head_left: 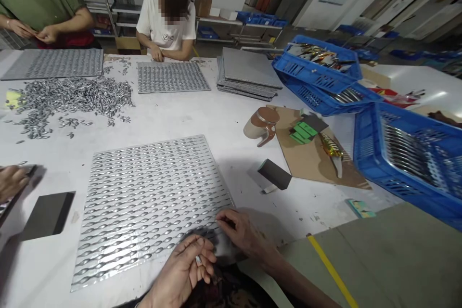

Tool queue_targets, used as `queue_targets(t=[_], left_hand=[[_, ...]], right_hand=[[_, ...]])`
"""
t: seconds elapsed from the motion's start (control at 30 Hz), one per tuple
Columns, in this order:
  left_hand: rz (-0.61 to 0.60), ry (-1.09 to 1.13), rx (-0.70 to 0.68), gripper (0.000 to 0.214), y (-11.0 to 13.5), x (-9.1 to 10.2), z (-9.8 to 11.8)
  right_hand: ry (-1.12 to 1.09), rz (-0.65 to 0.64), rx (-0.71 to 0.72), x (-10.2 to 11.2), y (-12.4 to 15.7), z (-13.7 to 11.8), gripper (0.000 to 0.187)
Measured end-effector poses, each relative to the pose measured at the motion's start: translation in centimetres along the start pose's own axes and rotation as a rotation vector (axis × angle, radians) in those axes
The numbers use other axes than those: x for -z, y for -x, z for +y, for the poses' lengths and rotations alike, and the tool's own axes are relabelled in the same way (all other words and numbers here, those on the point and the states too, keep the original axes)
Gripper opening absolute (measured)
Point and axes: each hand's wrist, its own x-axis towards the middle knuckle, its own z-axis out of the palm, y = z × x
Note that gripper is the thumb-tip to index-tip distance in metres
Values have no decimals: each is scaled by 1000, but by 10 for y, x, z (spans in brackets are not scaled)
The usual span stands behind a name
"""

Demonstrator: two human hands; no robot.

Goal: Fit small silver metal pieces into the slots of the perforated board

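In front of me lies a clear-edged sheet [151, 202] bearing rows of small silver-grey, spindle-shaped pieces. My left hand [187, 262] is at its near edge, palm turned up and fingers curled in; what they hold, if anything, is hidden. A small white band shows on one finger. My right hand [241, 231] rests at the sheet's near right corner, thumb and forefinger pinched together over the last pieces. Whatever is between those fingertips is too small to tell. At the far left lies a loose heap of the same grey pieces [79, 96].
Two co-workers sit across the table, near filled sheets [173, 77]. Stacked grey boards [249, 72], a brown-lidded mug [263, 122], cardboard [288, 144], a dark block [275, 174] and blue crates [368, 154] stand right. Another person's hand [12, 183] and a dark pad [48, 214] are left.
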Motion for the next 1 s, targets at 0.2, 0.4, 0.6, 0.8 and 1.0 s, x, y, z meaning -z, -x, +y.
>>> queue_targets(t=[0.2, 0.4, 0.6, 0.8, 1.0], left_hand=[[5, -2, -10, 42, -4, 4, -4], [14, 14, -25, 38, -2, 4, -3], [24, 19, -10, 41, -4, 3, -3], [15, 21, -41, 34, -5, 8, -6], [8, 26, -11, 35, -7, 6, -4]], right_hand=[[22, 38, 50, 1, 0, 4, 11], [59, 93, 37, 11, -8, 3, 12], [164, 106, -6, 9, -28, 7, 13], [182, 82, -33, 3, -28, 7, 22], [187, 84, -59, 2, -30, 7, 19]])
